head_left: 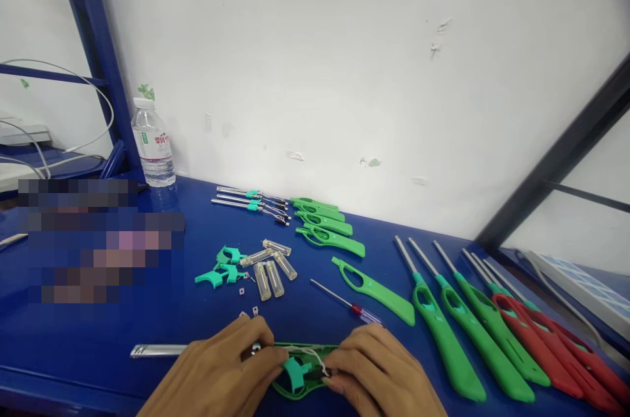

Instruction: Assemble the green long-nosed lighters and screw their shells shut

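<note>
A green lighter shell lies open near the table's front edge, between my hands. Its silver barrel sticks out to the left. A teal trigger sits in the shell, with white wires running beside it. My left hand is closed around the barrel end of the shell, fingertips at the trigger. My right hand pinches a small dark part at the end of the wires, over the handle end; the fingers partly hide it. Just beyond my right hand lies a screwdriver with a clear and red handle.
Teal triggers, clear fuel tanks, wired barrels and green shell halves lie beyond my hands. Assembled green lighters and red lighters line the right. A water bottle stands back left, near a pixelated area.
</note>
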A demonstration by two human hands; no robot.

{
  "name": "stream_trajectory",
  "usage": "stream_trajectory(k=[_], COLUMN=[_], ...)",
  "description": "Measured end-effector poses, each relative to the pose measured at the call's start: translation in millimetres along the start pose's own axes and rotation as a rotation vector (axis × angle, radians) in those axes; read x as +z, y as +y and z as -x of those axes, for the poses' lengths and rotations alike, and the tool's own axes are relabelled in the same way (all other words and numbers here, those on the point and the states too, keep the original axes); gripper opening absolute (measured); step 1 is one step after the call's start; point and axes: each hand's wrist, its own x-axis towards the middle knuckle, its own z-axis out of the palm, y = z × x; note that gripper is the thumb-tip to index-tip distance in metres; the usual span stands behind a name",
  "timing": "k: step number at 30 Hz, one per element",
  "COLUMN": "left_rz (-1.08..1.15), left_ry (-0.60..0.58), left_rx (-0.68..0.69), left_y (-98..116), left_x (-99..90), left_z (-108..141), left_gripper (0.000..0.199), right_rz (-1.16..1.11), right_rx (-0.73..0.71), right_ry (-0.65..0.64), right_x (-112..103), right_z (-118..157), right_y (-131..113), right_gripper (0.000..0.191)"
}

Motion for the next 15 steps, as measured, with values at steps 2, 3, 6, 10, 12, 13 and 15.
stream_trajectory(k=[2,3,6,10,12,13,15], left_rz=[-0.051,-0.067,-0.088,-0.083,-0.025,0.010,0.056], left_ry=[-0.038,-0.046,-0.048,-0.061,-0.092,-0.104,-0.124], left_rx=[0.000,0.002,0.014,0.015,0.003,-0.005,-0.015], left_y=[4.9,7.4,12.5,10.3,6.7,5.0,2.4], left_x=[-2.8,-4.1,-6.9,-9.2,-9.6,-9.5,-9.0], left_z=[-9.6,-14.4,-23.9,-15.9,-6.6,-2.3,3.6], left_gripper=[0.020,0.022,0.024,0.014,0.014,0.022,0.034], right_rz=[0.001,0.001,-0.001,0.007,0.015,0.019,0.025], right_rx=[0.003,0.005,0.002,-0.009,-0.011,-0.012,-0.017], right_ry=[0.001,0.002,0.007,0.022,0.031,0.038,0.048], right_x=[-0.9,-1.2,-1.8,-2.1,-2.0,-1.8,-1.6], right_z=[0.3,0.5,1.0,1.1,0.4,-0.1,-1.4], right_y=[-1.1,-1.6,-2.8,-3.3,-3.6,-3.8,-4.3], right_gripper=[0.023,0.023,0.023,0.024,0.025,0.025,0.025])
